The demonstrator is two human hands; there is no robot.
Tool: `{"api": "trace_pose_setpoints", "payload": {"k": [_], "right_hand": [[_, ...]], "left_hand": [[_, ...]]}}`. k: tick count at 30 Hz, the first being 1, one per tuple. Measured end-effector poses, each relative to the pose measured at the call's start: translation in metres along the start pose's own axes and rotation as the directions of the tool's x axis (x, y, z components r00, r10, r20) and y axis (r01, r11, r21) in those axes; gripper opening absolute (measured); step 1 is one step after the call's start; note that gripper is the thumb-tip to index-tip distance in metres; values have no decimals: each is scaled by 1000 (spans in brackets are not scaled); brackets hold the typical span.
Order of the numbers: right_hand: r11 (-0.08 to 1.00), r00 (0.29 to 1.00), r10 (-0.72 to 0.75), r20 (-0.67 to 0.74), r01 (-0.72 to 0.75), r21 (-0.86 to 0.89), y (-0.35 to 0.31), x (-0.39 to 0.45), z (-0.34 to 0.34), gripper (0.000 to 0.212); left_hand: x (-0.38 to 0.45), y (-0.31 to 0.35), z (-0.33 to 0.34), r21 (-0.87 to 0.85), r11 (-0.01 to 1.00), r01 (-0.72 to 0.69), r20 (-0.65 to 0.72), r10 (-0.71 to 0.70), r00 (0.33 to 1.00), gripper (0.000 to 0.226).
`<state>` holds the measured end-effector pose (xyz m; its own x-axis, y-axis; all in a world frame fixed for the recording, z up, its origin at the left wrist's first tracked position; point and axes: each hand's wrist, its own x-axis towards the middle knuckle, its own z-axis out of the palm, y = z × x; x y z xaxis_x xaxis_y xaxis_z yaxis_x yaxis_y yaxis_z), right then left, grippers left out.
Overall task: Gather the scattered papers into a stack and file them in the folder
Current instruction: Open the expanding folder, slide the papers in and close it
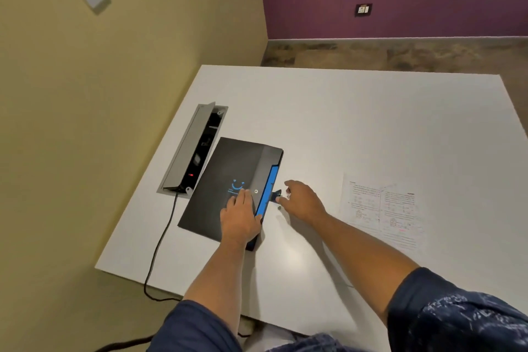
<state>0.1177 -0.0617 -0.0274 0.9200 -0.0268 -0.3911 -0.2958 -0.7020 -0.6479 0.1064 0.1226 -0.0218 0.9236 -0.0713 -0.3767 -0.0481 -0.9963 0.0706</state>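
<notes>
Resting flat on the closed folder (pixel 228 180), left hand (pixel 238 220) has fingers straight; right hand (pixel 300 200) pinches its tab (pixel 276 196); papers (pixel 381 208) outside on table (pixel 343 123).

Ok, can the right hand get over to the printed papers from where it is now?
Probably yes. The right hand pinches the folder's small tab, and the papers lie flat further to its right, with only bare table between. It must release the tab first.
</notes>
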Motion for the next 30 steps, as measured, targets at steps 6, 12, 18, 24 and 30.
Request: {"api": "trace_pose_setpoints", "payload": {"k": [6,12,18,24,30], "right_hand": [[978,986,156,-57,-147,146,-19,17,31,44],[924,955,286,-80,-253,288,-22,30,46,18],[887,945,328,0,-308,345,-17,30,47,7],[793,971,237,-2,-192,578,-33,12,39,9],[810,979,114,-170,7,587,-38,-5,15,6]], "left_hand": [[11,-10,9,6,998,57,37,-57,998,85],[20,-12,16,71,997,40,45,-43,998,81],[25,-15,16,57,997,48,66,-52,996,80],[24,-5,2,48,998,51,37,-53,998,83],[27,0,-37,107,994,14,-108,-3,994,75]]}}
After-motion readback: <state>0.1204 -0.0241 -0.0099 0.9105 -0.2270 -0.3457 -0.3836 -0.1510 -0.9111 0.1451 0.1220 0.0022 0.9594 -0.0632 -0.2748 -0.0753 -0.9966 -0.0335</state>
